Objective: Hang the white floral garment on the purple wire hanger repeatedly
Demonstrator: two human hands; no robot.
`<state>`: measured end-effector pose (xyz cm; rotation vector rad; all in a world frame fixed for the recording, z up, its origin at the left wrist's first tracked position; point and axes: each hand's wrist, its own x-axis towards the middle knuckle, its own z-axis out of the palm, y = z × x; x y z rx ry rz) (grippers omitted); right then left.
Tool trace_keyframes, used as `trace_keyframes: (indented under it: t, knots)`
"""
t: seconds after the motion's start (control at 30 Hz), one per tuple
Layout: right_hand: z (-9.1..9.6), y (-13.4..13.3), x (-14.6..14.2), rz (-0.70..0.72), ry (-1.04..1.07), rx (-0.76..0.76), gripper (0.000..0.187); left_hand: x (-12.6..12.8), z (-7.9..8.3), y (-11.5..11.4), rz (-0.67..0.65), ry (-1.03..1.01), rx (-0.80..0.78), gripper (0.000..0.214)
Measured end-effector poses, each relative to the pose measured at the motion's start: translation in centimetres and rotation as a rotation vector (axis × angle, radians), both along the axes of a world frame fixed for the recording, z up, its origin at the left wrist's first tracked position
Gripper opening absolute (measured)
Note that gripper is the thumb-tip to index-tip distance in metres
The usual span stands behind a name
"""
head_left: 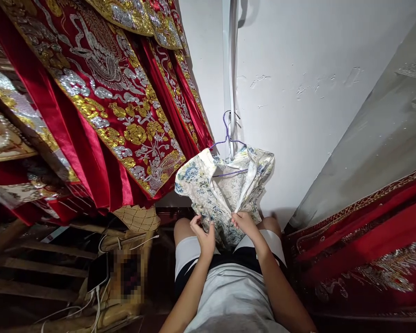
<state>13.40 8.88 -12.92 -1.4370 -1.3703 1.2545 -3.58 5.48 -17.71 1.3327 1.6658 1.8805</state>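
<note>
A small cream garment with a blue floral print [225, 187] hangs on a purple wire hanger [227, 136], which is hooked on a strip on the white wall. My left hand [204, 232] pinches the garment's lower left part. My right hand [244, 223] grips its front edge just right of the opening. Both hands are closed on the fabric above my knees.
Red satin robes with gold and silver embroidery [107, 97] hang at the left. More red embroidered cloth [367, 245] lies at the right under a grey panel. A woven bag [137, 217], cables and wooden slats [38, 268] sit low at the left.
</note>
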Motion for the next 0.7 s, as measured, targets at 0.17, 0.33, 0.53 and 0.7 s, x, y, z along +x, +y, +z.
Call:
trace_keyframes:
  t: [0.17,0.33,0.53,0.7]
  knots:
    - [-0.1,-0.4,-1.3,0.039,0.047,0.054,0.045,3.4,1.8,0.0,-0.419,0.119,-0.061,0.027]
    - [0.9,-1.1,-1.3,0.126,0.103,0.061,0.044,4.0,2.3,0.7,-0.463,0.069,-0.106,0.02]
    - [2.6,-2.4,-0.6,0.221,0.156,-0.016,0.041,3.2,2.1,-0.4,-0.445,0.033,-0.076,0.022]
    - [6.8,-1.7,0.4,0.087,0.267,0.057,0.042,3.4,2.7,-0.6,-0.511,0.137,-0.092,0.029]
